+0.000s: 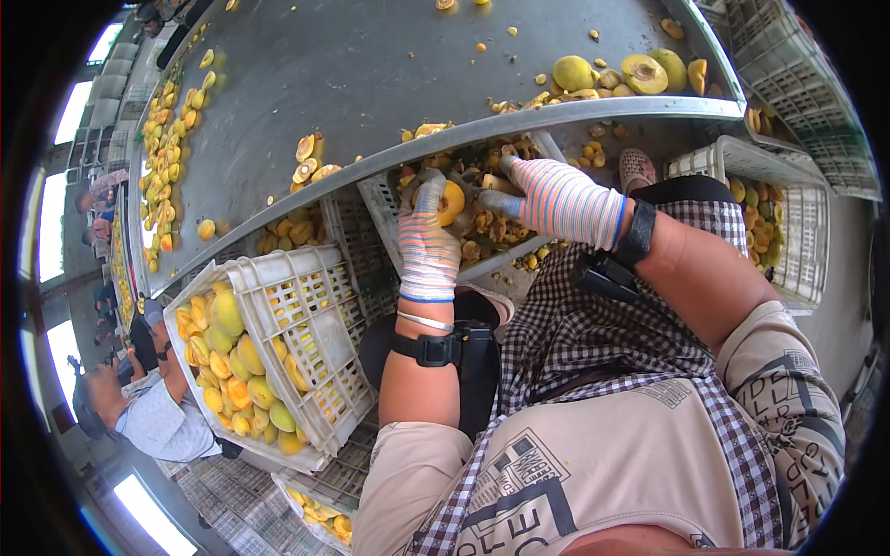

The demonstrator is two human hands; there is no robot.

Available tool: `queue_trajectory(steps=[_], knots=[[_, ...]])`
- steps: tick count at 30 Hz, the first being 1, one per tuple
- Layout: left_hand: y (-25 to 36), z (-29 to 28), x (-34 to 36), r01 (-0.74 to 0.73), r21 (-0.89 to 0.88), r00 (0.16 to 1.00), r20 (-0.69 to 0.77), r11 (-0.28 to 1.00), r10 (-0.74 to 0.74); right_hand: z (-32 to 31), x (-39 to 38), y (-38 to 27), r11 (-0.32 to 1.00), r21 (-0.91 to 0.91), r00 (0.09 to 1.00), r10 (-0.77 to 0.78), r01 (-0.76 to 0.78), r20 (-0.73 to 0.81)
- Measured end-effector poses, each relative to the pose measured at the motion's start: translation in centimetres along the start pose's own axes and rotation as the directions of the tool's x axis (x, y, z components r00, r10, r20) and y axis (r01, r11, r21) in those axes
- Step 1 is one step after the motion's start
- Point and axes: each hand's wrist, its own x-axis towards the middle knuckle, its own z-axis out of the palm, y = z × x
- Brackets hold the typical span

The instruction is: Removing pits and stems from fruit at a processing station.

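Note:
My left hand (426,236), in a striped knit glove with grey fingertips, grips a yellow-orange cut fruit (451,201) over a low white crate (379,199) under the metal table's front edge. My right hand (556,201), gloved alike, is just right of that fruit with its fingers curled; what they hold I cannot make out. Fruit scraps and pits (491,232) lie in the crate below both hands. On the metal table (371,74) above are scattered yellow halves (306,157) and a group of larger greenish fruit (642,72) at the right.
A crate of cut fruit (306,343) stands at my left, another (802,241) at my right, a third (315,505) lower left. A co-worker in a light shirt (158,417) works at far left, others behind. Stacked crates (807,83) rise at upper right.

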Motion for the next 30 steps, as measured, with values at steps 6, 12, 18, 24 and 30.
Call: queue_trajectory(steps=[6, 12, 18, 24, 30], knots=[[0.0, 0.1, 0.3, 0.134, -0.355, 0.99, 0.09, 0.925, -0.109, 0.9, 0.4, 0.4, 1.0, 0.015, 0.999, 0.02, -0.019, -0.026], [1.8, 1.8, -0.1, 0.162, -0.476, 0.985, 0.128, 0.865, -0.114, 1.5, 0.7, 0.3, 0.999, 0.026, 0.999, 0.033, -0.033, -0.01], [0.3, 1.9, 0.2, 0.152, -0.368, 0.987, 0.11, 0.917, -0.12, 1.7, 0.7, -0.8, 0.998, -0.002, 0.996, 0.057, -0.057, -0.063], [1.6, 3.5, -0.6, 0.077, -0.379, 0.995, 0.082, 0.922, -0.05, 2.1, 0.4, -0.7, 0.998, -0.019, 0.992, 0.066, -0.068, -0.105], [0.0, 2.9, -0.9, -0.359, 0.285, 0.933, 0.069, 0.889, 0.354, 3.0, 0.2, -0.7, 0.998, -0.05, 0.988, -0.03, 0.023, -0.153]])
